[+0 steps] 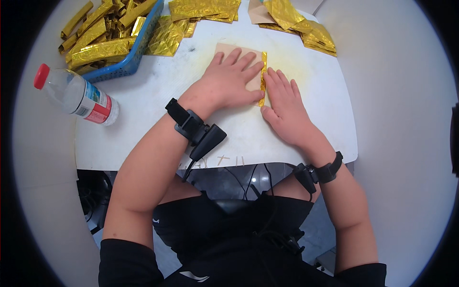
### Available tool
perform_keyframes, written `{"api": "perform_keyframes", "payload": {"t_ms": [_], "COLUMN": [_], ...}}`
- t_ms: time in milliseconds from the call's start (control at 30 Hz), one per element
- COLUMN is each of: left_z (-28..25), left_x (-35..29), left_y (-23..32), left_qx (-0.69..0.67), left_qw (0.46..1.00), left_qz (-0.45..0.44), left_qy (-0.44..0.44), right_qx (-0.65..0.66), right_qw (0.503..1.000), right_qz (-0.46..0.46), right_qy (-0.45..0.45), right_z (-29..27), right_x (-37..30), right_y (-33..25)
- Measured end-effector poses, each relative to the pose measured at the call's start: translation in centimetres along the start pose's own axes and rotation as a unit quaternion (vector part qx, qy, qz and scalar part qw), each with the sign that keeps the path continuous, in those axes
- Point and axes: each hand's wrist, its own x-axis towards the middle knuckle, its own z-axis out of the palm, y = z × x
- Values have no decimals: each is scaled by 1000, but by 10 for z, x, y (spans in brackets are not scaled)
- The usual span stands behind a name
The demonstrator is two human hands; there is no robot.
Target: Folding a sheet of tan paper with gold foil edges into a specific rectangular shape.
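A sheet of paper [252, 85], tan on its upper face, lies on the white table in front of me. Along its right edge a narrow gold foil strip [263, 79] is folded over. My left hand [229, 79] rests flat on the sheet with spread fingers, its thumb and a fingertip reaching the strip. Just right of the fold lies my right hand [287, 107], palm down with fingers stretched out, its fingertips beside the gold edge. Neither hand grips anything. The part of the sheet beneath my left hand is hidden.
A blue basket [136, 60] full of folded gold foil pieces [93, 38] stands at the far left. Near it a clear bottle [79, 95] with a red cap sits at the table's left side. Gold sheets [205, 8] lie at the back, with another stack [313, 36] at the back right.
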Motion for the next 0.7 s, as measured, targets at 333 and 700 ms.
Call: {"api": "perform_keyframes", "payload": {"t_ms": [333,700], "left_z": [-14,-22], "left_x": [0,0], "left_y": [-14,-10], "left_qx": [25,-32], "left_qw": [982,972], "left_qz": [-150,-198], "left_qy": [114,125], "right_qx": [171,246], "right_qw": [983,969], "right_qz": [73,17], "right_qy": [-4,-13], "right_z": [-10,-10], "right_x": [31,76], "right_y": [41,90]}}
